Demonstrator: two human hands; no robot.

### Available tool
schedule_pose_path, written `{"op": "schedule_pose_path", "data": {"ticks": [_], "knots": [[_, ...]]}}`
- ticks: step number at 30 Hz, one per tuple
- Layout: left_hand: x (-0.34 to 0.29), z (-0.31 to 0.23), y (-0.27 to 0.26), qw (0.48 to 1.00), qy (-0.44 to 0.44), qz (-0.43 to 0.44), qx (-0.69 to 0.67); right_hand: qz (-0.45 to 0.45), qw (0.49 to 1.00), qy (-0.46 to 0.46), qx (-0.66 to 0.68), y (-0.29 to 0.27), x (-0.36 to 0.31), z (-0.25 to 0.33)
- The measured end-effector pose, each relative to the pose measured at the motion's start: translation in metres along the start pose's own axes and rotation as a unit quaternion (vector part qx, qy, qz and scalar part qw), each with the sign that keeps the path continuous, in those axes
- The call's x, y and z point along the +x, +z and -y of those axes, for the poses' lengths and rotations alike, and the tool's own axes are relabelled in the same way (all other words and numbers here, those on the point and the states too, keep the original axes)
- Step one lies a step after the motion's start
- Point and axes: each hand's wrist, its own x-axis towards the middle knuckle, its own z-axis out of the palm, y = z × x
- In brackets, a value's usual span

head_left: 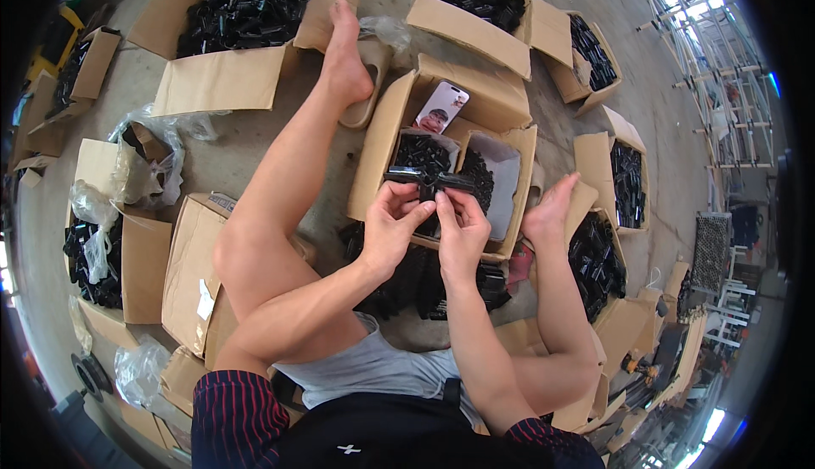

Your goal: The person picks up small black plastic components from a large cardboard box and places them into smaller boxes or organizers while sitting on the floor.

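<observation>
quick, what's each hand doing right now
Left hand: closed, pinching a black part.
Right hand: closed, pinching the same black part.

concrete floor (556, 134) holds the lot tbh: open carton (382, 159) just past the right hand (463, 235), more boxes (216, 83) farther out, plastic bag (140, 371) well left of the left hand (390, 231), far right's too warped to call

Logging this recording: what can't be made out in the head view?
- Underside of the black part: hidden by the fingertips of the left hand and right hand.
- Shapes of the small black pieces in the central box: too small and dark.
- Far flap of the upper-left box: cut off by the top edge.
</observation>
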Motion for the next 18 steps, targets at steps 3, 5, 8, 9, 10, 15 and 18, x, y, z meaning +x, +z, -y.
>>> {"op": "schedule_pose_path", "data": {"ticks": [3,5,8,9,10,15,18], "knots": [[-0.001,0.005,-0.005,1.000,0.005,0.001,0.018,-0.003,0.999,0.003,-0.034,-0.003,0.001,-0.010],[-0.001,0.002,-0.005,1.000,0.003,0.003,0.017,-0.001,0.999,0.009,-0.041,0.002,-0.002,0.002],[-0.001,-0.002,0.000,1.000,-0.006,0.004,0.004,0.009,1.000,-0.011,0.012,-0.001,-0.001,-0.002],[0.000,-0.002,0.002,1.000,-0.007,0.003,0.005,0.014,1.000,-0.016,0.009,-0.004,0.001,-0.004],[0.001,-0.002,0.003,1.000,-0.009,0.001,0.005,0.016,1.000,-0.010,-0.002,-0.006,0.002,-0.007],[-0.002,-0.007,0.005,1.000,-0.012,-0.011,-0.012,0.020,0.999,0.004,0.031,0.001,0.007,0.004],[-0.001,-0.005,0.005,0.999,-0.015,-0.026,-0.022,0.031,0.999,-0.026,0.021,-0.001,0.010,0.000]]}}
